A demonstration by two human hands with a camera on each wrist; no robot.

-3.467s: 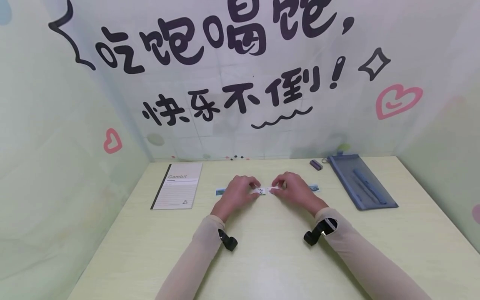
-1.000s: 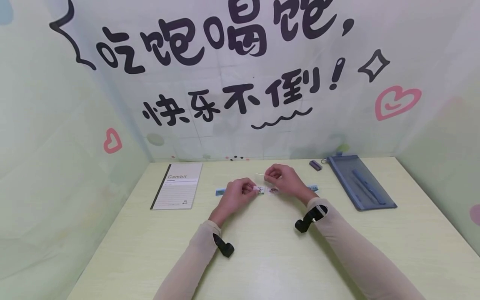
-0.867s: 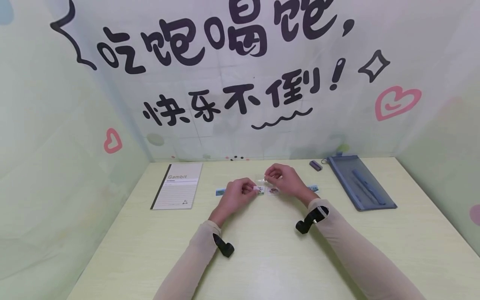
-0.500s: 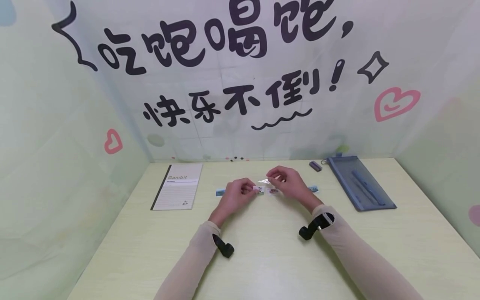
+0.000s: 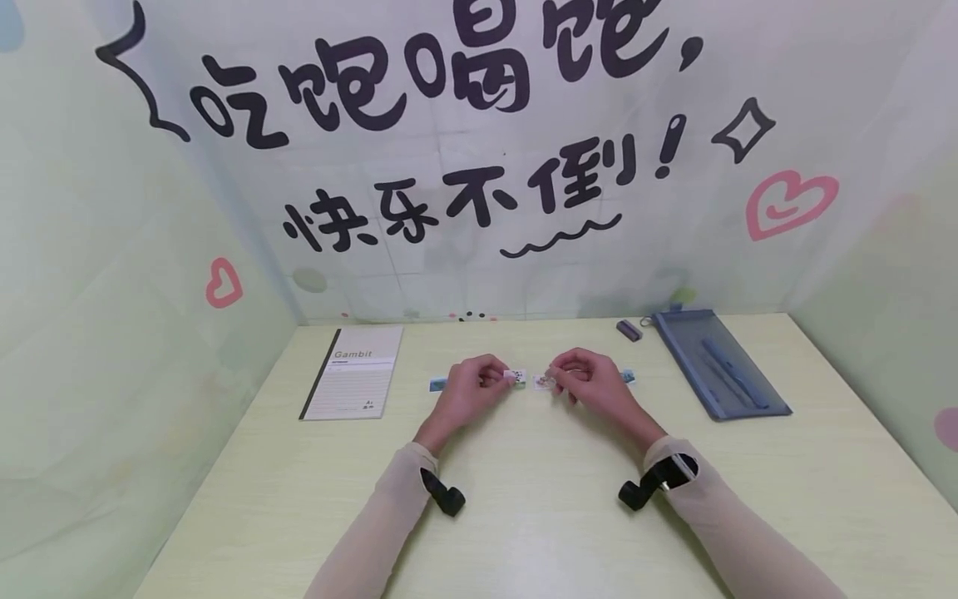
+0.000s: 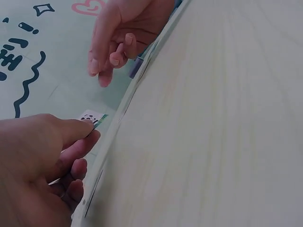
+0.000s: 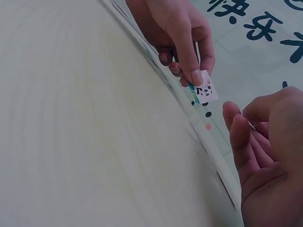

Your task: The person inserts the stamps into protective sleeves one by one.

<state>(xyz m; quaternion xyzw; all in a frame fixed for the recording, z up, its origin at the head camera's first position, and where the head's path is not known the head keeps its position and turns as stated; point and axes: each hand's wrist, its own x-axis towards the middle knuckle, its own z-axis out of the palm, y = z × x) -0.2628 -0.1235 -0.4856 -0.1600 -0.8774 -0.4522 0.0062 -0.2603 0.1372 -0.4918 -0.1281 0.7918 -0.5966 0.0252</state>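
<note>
My left hand (image 5: 467,391) pinches a small white card with a black panda print and a green edge (image 7: 205,89) between thumb and forefinger. A little to the right, my right hand (image 5: 591,384) holds a small piece of clear film (image 5: 551,376) at its fingertips, close over a pale card with a reddish print (image 5: 540,383) on the table. The film is hard to make out, and in the left wrist view the right hand's (image 6: 125,33) fingers point down toward the panda card. A blue printed piece (image 5: 437,384) shows behind the left hand, another blue piece (image 5: 628,376) behind the right.
A notebook (image 5: 352,383) lies at the left of the table (image 5: 516,516). To the right are a blue mesh zip pouch (image 5: 684,358) with a pen inside and a small dark purple block (image 5: 629,330). A printed cloth backdrop (image 5: 449,283) stands along the back edge.
My right hand lifted clear film above the cards, then came down to the right and nearer me, over the reddish card. The left hand keeps its pinch on the panda card, almost unmoved.
</note>
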